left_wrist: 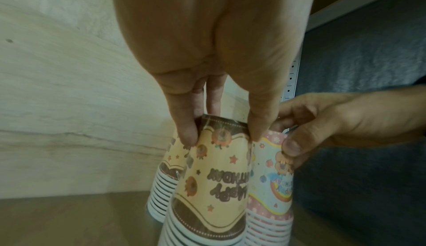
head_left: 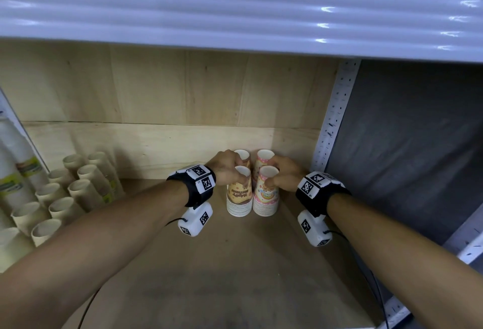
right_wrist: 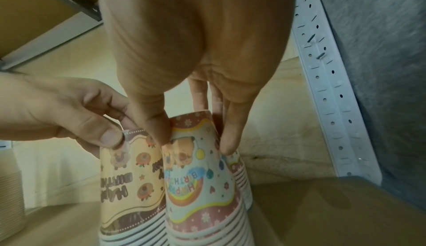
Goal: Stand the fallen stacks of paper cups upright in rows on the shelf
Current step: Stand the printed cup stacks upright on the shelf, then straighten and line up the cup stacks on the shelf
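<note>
Four printed birthday cup stacks stand rim-down in a tight two-by-two block at the back right of the wooden shelf (head_left: 235,271). My left hand (head_left: 230,169) pinches the top of the front brown-and-yellow stack (head_left: 238,198) between thumb and fingers; the left wrist view shows this stack (left_wrist: 216,186) under my left hand (left_wrist: 222,133). My right hand (head_left: 283,175) pinches the top of the front pink stack (head_left: 266,196), seen close in the right wrist view (right_wrist: 198,186) under my right hand (right_wrist: 196,140). Behind them stand another brown stack (head_left: 241,155) and another pink stack (head_left: 264,156).
Several plain kraft cup stacks (head_left: 65,192) lean in rows at the left, with wrapped white cup sleeves (head_left: 15,172) beyond them. A perforated metal upright (head_left: 334,114) and grey fabric (head_left: 405,132) bound the right side. A white shelf (head_left: 235,2) hangs overhead.
</note>
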